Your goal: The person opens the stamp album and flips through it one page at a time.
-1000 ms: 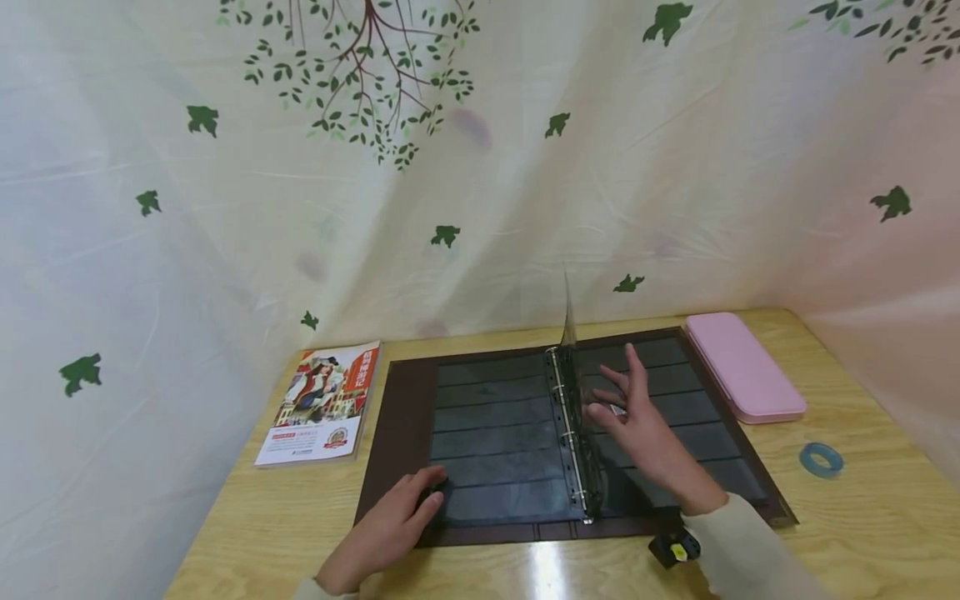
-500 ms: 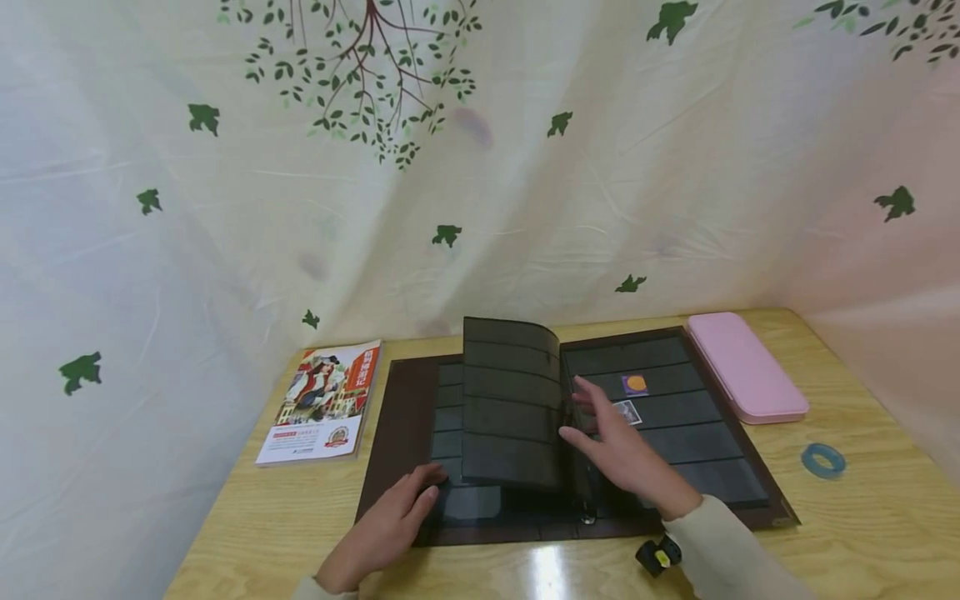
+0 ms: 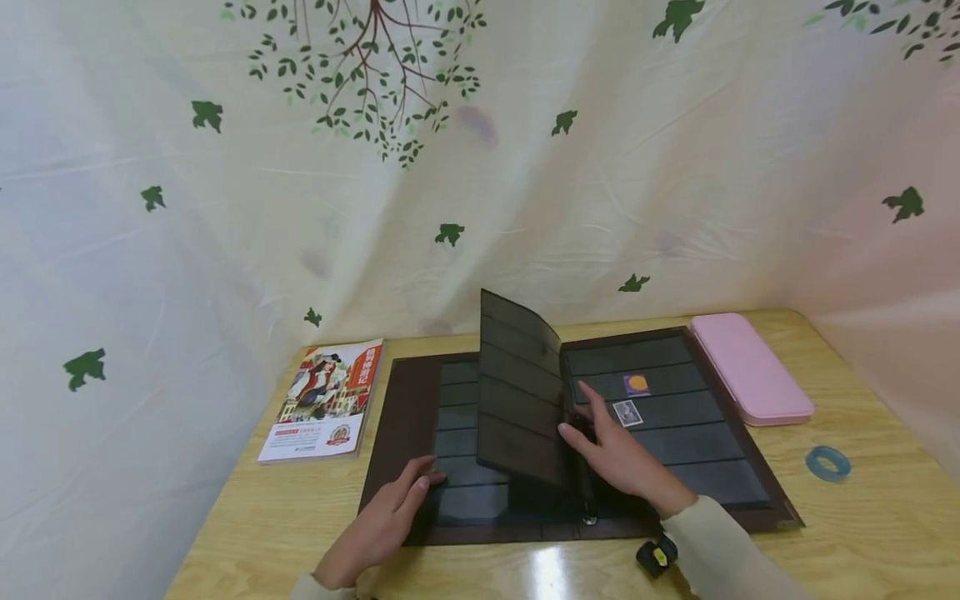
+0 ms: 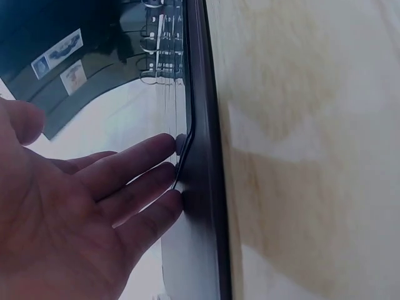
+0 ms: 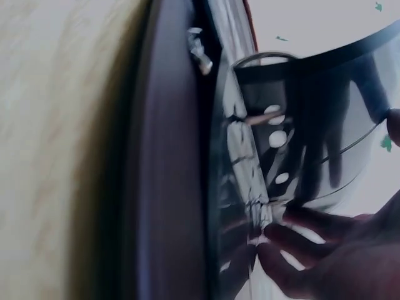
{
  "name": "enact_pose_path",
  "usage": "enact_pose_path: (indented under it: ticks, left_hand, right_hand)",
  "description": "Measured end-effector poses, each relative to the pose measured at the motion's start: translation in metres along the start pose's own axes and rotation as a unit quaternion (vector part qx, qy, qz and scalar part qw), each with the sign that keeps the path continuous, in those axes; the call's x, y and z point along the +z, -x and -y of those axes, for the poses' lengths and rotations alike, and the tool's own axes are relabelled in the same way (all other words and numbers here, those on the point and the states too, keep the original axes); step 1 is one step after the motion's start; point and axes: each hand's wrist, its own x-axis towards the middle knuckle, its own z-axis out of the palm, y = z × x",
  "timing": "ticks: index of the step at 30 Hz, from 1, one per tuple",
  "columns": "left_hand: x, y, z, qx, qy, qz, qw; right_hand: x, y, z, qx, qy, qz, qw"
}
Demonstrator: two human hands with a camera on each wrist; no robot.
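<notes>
A ring-bound stamp album (image 3: 408,400) with a dark brown cover lies spread on the table, its black pages banded with strip pockets. One black page (image 3: 521,392) stands tilted up over the left side. Beside the binding, my right hand (image 3: 618,450) touches the pages with extended fingers; the right wrist view shows its fingertips near the metal rings (image 5: 269,57). My left hand (image 3: 386,517) rests relaxed fingertips at the album's lower left edge. Two stamps sit on the right page: a purple one with an orange disc (image 3: 637,384) and a grey one (image 3: 627,413).
Left of the album lies a colourful paperback book (image 3: 322,404). A pink case (image 3: 752,368) touches or nearly touches the album's right edge, and a blue ring-shaped roll (image 3: 828,463) lies nearer. A patterned white curtain (image 3: 495,192) hangs behind the wooden table (image 3: 862,542).
The black page swung over from upright to the left, uncovering the stamps, then lifted slightly again. My right hand moved left towards the binding; my left hand stayed near the edge.
</notes>
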Motion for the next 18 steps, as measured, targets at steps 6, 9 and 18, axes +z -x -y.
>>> enact_pose_path:
  ticks: [6, 9, 18]
  left_hand:
    - [-0.001, 0.0, -0.001, -0.003, -0.002, 0.001, 1.0]
    - [0.0, -0.001, -0.001, -0.007, 0.001, 0.005, 1.0]
    - [-0.001, -0.001, 0.0, -0.017, 0.002, 0.012, 0.9998]
  right_hand:
    - [-0.01, -0.012, -0.008, 0.003, -0.054, -0.004, 0.9985]
    - [-0.017, -0.024, -0.012, 0.014, -0.084, 0.021, 0.9961]
    - [-0.026, -0.032, -0.02, -0.009, -0.11, 0.035, 0.9932]
